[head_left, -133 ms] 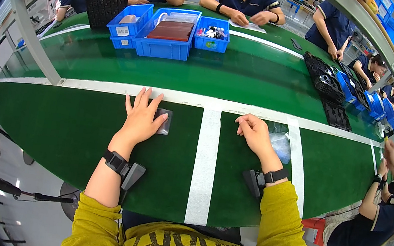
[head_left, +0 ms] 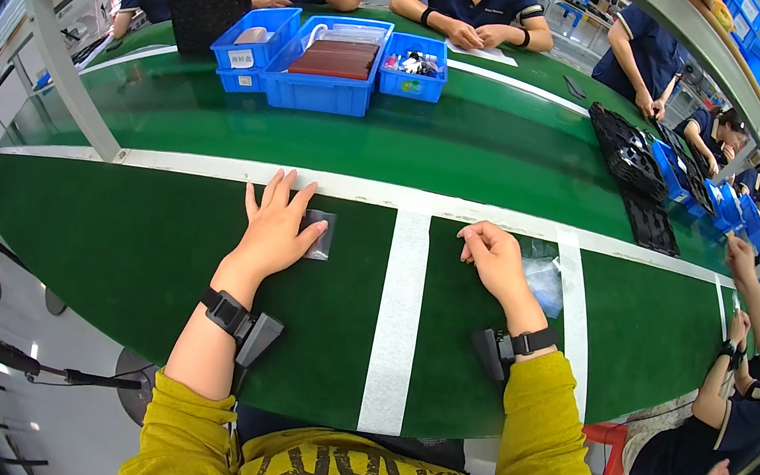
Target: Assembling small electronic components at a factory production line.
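My left hand [head_left: 269, 234] lies flat on the green mat with its fingers spread. Its thumb touches a small clear plastic bag [head_left: 319, 241], which is partly covered by the hand. Farther right, my right hand [head_left: 492, 258] rests on the mat with its fingers curled in and the thumb against them; nothing shows in its grip. Beside and partly behind that hand lie clear plastic bags [head_left: 541, 278]. A black strap with a dark device sits on each of my wrists.
White strips [head_left: 395, 337] divide the green table [head_left: 328, 327]. Beyond a long white strip stand blue bins [head_left: 318, 93] holding brown flat pieces and small parts. Black plastic trays [head_left: 625, 155] lie at the right. A grey frame post [head_left: 73, 68] rises at left. Several co-workers sit or stand around.
My hands keep their places on the mat. At the right, a co-worker's raised hand has moved up and left. Across the table, a co-worker's two hands have come closer together.
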Demonstrator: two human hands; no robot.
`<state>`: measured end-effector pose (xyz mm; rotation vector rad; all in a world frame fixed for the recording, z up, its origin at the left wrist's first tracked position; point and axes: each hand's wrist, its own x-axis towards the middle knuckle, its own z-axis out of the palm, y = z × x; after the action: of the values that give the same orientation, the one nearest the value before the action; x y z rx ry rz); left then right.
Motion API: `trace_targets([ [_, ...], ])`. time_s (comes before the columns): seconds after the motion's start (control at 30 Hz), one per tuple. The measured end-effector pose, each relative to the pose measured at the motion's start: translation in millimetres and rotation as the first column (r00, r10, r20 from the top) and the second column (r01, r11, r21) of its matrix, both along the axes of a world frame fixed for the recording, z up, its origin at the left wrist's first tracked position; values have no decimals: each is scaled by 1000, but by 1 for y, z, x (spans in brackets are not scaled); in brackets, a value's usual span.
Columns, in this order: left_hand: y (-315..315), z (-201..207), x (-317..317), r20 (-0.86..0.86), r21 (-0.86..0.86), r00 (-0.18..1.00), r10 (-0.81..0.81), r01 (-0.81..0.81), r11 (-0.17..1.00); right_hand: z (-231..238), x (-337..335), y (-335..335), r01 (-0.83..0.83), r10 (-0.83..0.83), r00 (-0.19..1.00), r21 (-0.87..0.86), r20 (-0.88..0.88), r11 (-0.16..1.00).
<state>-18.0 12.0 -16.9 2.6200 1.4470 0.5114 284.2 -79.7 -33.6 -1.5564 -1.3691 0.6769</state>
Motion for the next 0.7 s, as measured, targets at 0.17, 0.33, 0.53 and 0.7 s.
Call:
trace_targets([
  [0.17,-1,2,-1,13,-19,1000,-5,5,1000,4,-3,-1,0,0,1000,-4,2,1000],
  [0.33,-1,3,0,7,-9,1000,-14,14,1000,2,-2,0,-9,9,1000,1,-4,1000],
  [0.53,-2,4,2,17,4,999,-32,32,999,6,-3,-1,-12,13,1000,-28,17,1000],
  [0.7,-2,3,2,25,14,999,-48,48,999,0,-1,1,-11,11,1000,9,-8,1000],
])
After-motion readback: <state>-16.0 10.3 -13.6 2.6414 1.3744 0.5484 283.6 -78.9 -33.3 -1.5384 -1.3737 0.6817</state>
